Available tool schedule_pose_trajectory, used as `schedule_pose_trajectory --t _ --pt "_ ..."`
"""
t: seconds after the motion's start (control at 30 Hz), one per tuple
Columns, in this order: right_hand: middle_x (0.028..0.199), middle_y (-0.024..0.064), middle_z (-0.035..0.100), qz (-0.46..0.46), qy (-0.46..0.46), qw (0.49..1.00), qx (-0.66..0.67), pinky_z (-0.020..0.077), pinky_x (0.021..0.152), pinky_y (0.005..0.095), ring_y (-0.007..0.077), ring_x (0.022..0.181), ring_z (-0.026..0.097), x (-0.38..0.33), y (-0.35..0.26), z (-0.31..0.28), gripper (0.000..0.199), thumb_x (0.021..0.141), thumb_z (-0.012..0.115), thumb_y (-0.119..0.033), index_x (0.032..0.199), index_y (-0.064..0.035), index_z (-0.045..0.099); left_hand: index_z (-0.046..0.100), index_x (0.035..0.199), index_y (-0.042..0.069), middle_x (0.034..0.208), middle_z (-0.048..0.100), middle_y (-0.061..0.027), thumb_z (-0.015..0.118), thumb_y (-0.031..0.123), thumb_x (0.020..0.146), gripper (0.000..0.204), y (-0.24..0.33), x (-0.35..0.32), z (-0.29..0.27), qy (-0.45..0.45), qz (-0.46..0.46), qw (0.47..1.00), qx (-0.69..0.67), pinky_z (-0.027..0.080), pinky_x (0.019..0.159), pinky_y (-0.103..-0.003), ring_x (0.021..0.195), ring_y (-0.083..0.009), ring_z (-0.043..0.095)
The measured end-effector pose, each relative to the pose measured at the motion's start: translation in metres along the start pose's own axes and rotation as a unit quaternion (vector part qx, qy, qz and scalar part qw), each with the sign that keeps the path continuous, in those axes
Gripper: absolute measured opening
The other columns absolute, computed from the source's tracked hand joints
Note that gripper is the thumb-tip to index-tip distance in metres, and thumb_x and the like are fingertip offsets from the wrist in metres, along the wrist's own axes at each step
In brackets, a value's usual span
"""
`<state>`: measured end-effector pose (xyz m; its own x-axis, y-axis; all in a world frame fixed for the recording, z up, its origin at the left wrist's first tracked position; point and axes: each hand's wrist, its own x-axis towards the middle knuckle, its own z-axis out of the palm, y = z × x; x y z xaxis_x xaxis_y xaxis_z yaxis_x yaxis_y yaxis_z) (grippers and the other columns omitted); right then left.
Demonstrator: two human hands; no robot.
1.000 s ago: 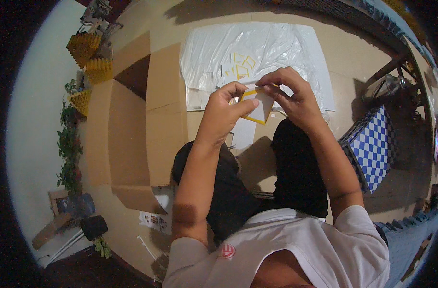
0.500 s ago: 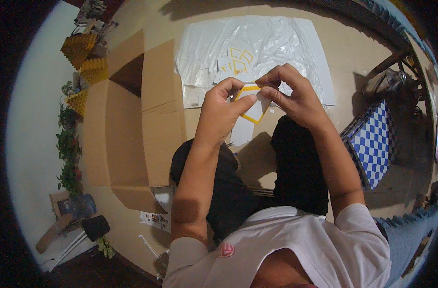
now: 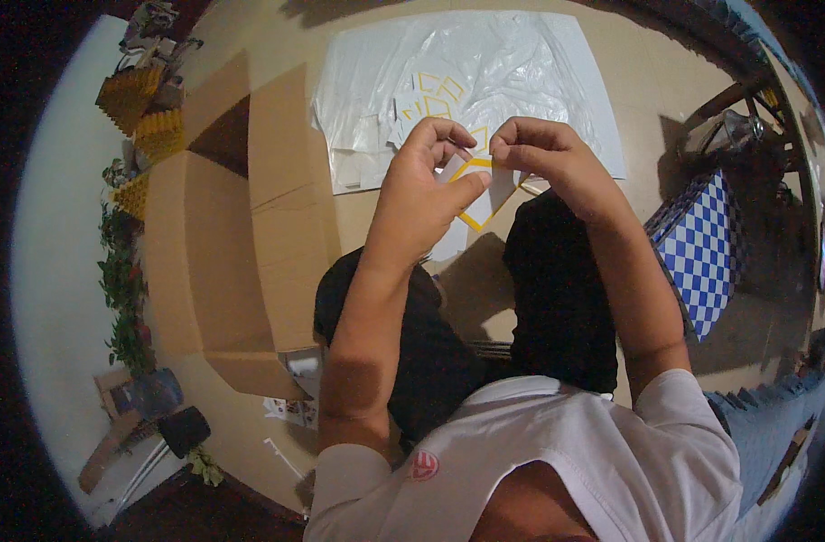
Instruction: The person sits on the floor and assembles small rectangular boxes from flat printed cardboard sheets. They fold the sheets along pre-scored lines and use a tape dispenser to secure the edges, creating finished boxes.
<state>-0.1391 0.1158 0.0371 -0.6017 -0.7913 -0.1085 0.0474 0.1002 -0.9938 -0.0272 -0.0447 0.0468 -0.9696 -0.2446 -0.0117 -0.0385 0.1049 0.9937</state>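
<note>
A white card with a yellow border point(image 3: 500, 187) is held up in front of me, above my knees. My left hand point(image 3: 421, 190) grips its left side, with the thumb lying across the front and the fingers curled behind. At the card's upper corner my right hand point(image 3: 552, 163) is closed in a pinch, thumb against fingertips. Part of the card is hidden by the left thumb. Beyond my hands, several similar yellow-outlined pieces point(image 3: 438, 107) lie scattered on a white plastic sheet point(image 3: 530, 72).
A large open cardboard box point(image 3: 227, 244) stands to my left. On the right is a blue-and-white checkered item point(image 3: 697, 257) beside dark furniture. Potted greenery point(image 3: 123, 280) lines the left wall, near yellow ridged stacks point(image 3: 128, 98).
My right thumb has moved off the card's face to a pinch at its upper corner. The left hand keeps its grip. The whole view has shifted slightly.
</note>
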Motion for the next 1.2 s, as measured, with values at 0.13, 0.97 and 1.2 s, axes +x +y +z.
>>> schedule_pose_trajectory --t 0.13,0.97,1.2 --pt "0.083 -0.0017 0.063 0.013 -0.022 0.999 0.029 0.0385 0.07 0.0222 0.0083 0.079 0.054 0.003 0.01 -0.003 0.022 0.082 0.06 -0.025 0.09 -0.006 0.066 0.051 0.108 0.002 0.096 0.058 -0.0055 0.068 0.0 0.076 0.036 -0.003 0.004 0.0 -0.011 0.021 0.999 0.021 0.047 0.074 -0.021 0.087 -0.0093 0.055" --pt "0.088 -0.001 0.062 -0.038 -0.028 0.998 0.047 0.0411 0.082 0.0251 0.0101 0.083 0.056 0.005 0.011 -0.008 0.019 0.083 0.069 -0.018 0.097 -0.0059 0.065 0.061 0.092 0.0 0.093 0.065 -0.0064 0.065 -0.002 0.075 0.018 0.007 0.007 0.008 0.023 0.031 0.998 0.044 0.046 0.087 -0.028 0.093 -0.0137 0.06" --pt "0.093 0.0017 0.066 -0.269 0.114 0.923 -0.252 0.0436 0.087 0.0365 0.0249 0.097 0.053 -0.003 -0.001 0.007 0.025 0.071 0.077 -0.02 0.094 -0.0112 0.069 0.057 0.096 0.001 0.096 0.061 -0.0053 0.066 -0.005 0.075 0.024 0.004 0.01 -0.001 0.058 0.048 0.997 -0.026 0.045 0.087 -0.028 0.095 -0.0135 0.057"
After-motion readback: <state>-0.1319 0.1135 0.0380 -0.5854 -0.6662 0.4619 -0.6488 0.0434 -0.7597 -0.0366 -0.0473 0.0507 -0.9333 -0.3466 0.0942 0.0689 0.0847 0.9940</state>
